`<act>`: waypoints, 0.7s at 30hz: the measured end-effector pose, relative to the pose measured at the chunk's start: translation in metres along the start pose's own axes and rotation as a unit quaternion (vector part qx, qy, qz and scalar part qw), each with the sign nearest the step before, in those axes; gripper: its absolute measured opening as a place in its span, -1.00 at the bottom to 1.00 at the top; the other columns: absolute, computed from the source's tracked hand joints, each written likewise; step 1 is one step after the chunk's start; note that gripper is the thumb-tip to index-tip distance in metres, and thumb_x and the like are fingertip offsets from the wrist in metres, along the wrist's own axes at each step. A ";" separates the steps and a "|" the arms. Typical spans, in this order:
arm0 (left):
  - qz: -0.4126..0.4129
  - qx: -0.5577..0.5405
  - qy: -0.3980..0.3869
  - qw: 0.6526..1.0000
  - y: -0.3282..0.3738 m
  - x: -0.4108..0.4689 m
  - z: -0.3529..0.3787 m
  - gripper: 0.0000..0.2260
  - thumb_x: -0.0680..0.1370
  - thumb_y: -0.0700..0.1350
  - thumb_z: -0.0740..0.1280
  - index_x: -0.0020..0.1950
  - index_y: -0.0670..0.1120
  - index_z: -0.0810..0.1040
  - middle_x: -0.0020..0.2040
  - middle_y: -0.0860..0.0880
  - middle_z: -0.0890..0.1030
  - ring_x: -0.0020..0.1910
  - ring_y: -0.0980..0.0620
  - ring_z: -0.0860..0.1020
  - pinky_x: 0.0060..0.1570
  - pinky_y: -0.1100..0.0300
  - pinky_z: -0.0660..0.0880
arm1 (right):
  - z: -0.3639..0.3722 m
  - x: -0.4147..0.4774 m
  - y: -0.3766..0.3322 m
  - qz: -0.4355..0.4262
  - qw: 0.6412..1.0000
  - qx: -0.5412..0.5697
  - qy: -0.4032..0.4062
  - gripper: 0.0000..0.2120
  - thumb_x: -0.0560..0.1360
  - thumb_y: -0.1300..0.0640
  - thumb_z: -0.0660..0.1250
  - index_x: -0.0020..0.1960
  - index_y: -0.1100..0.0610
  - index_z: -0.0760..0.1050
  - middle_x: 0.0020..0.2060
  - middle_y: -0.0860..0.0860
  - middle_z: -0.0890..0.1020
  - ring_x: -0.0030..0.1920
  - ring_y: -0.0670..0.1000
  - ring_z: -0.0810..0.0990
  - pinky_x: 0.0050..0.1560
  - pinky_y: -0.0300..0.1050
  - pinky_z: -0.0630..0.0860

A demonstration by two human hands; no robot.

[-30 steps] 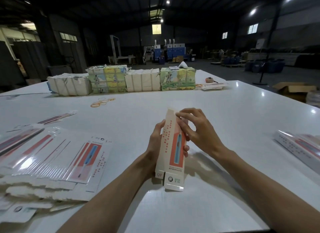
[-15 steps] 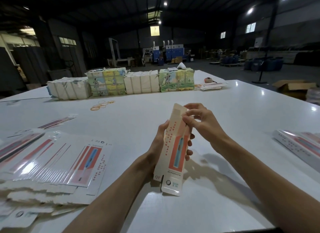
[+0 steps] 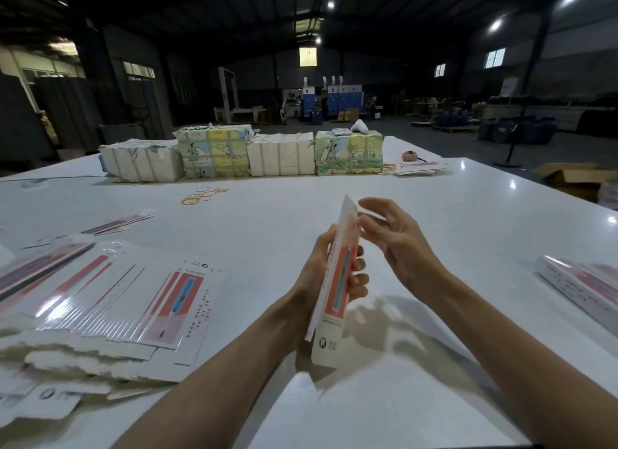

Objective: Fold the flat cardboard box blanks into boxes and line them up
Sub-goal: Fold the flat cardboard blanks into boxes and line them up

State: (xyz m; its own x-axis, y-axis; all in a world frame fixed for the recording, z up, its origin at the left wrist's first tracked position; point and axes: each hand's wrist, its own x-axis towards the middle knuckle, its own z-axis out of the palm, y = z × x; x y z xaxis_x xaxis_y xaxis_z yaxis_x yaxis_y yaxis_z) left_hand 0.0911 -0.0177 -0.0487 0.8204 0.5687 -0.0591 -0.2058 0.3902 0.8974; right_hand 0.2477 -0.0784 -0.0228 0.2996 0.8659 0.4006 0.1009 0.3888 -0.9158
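Left hand [image 3: 319, 271] tight around the upright box blank [image 3: 338, 283], right hand [image 3: 398, 244] loose and empty just beside its top.

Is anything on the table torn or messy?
The leftmost white bundle in the far row has ragged, torn wrapping. Near it, rubber bands lie loose, and the flat box blanks at left are fanned out unevenly.

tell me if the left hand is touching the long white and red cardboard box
Touching. The head view shows the left hand wrapped round the long white and red cardboard box, fingers curled over its right edge.
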 end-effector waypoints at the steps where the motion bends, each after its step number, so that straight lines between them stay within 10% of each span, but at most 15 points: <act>1: 0.008 -0.032 0.005 0.999 0.002 -0.002 -0.002 -0.47 0.66 0.35 0.11 0.05 -0.14 0.43 -0.23 -0.09 0.46 -0.39 0.04 0.47 -0.35 0.20 0.52 | 0.003 -0.003 0.004 0.011 1.000 -0.002 0.001 -0.58 0.55 -0.01 0.45 0.37 0.03 0.51 0.34 0.00 0.60 0.33 0.07 0.62 0.41 0.22 0.52; 7: 0.048 -0.010 0.027 0.998 0.001 -0.002 -0.008 -0.39 0.65 0.38 0.09 0.31 -0.10 0.55 -0.16 -0.15 0.63 -0.26 -0.04 0.65 -0.23 0.11 0.63 | 0.015 -0.017 0.023 0.004 0.999 -0.022 -0.044 -0.57 0.62 -0.07 0.40 0.45 -0.21 0.39 0.06 0.10 0.74 0.07 0.18 0.73 0.07 -0.01 0.69; 12: 0.092 0.075 0.095 0.988 -0.006 -0.004 -0.007 -0.36 0.59 0.40 0.11 0.37 -0.07 0.52 -0.07 -0.22 0.71 -0.16 -0.23 0.74 -0.19 0.00 0.68 | 0.012 -0.015 0.023 -0.018 0.998 -0.041 -0.034 -0.49 0.58 -0.14 0.44 0.47 -0.28 0.36 0.11 0.02 0.74 0.18 0.11 0.72 0.19 -0.01 0.63; 17: 0.279 0.241 0.190 0.910 -0.008 0.003 -0.013 -0.65 0.72 0.23 0.13 0.50 0.27 0.23 0.31 -0.07 0.60 0.06 -0.14 0.74 0.01 -0.14 0.72 | 0.008 -0.010 0.021 -0.017 0.996 -0.087 -0.031 -0.45 0.59 -0.15 0.42 0.53 -0.21 0.35 0.06 -0.04 0.75 0.16 0.02 0.73 0.02 -0.31 0.64; 21: 0.253 0.203 0.098 0.941 -0.008 0.002 -0.007 -0.52 0.67 0.28 0.14 0.60 0.38 0.19 0.47 0.01 0.51 0.14 -0.16 0.73 -0.01 -0.18 0.71 | 0.005 -0.005 0.019 -0.021 0.994 -0.110 -0.018 -0.41 0.57 -0.15 0.43 0.56 -0.20 0.36 -0.01 -0.06 0.76 0.13 -0.01 0.73 0.14 -0.18 0.64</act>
State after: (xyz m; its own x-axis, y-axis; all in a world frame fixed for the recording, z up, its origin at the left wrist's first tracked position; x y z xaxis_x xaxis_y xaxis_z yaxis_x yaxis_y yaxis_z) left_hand 0.0904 -0.0146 -0.0589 0.5489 0.7458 0.3774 -0.2901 -0.2535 0.9228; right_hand 0.2431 -0.0741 -0.0424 0.2566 0.8624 0.4364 0.3184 0.3509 -0.8806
